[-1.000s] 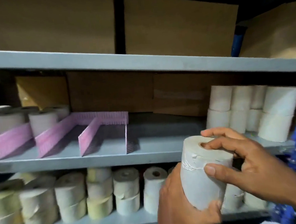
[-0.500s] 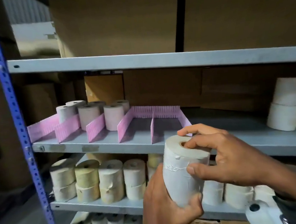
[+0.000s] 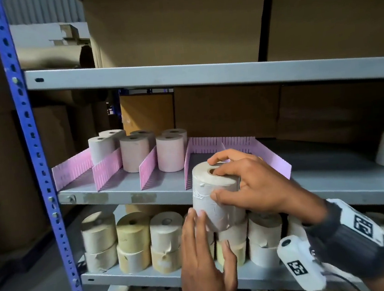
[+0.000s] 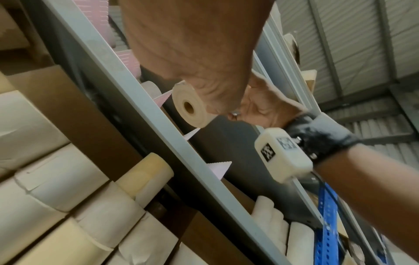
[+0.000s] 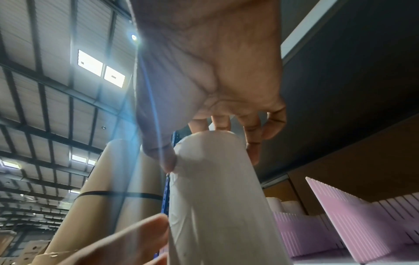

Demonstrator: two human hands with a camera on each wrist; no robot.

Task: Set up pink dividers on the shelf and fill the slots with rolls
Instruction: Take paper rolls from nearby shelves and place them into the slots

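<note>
Rolls [image 3: 170, 153] between dividers [image 3: 148, 167] on shelf [image 3: 120, 195]

1. Two hands are seen: the right hand [image 3: 257, 186] and the left hand [image 3: 205, 257].
2. One roll [image 3: 215, 195] is held in front of the shelf [image 3: 125, 196].
3. Six rolls [image 3: 170, 153] are counted standing among the dividers, in three rows of two.
4. Six forward-running pink dividers [image 3: 106, 167] are counted, plus a back strip [image 3: 221, 141].
5. Two slots hold nothing; three hold rolls.
6. Two wrist cameras are worn; one [image 3: 300, 264] is visible from the head view.
</note>
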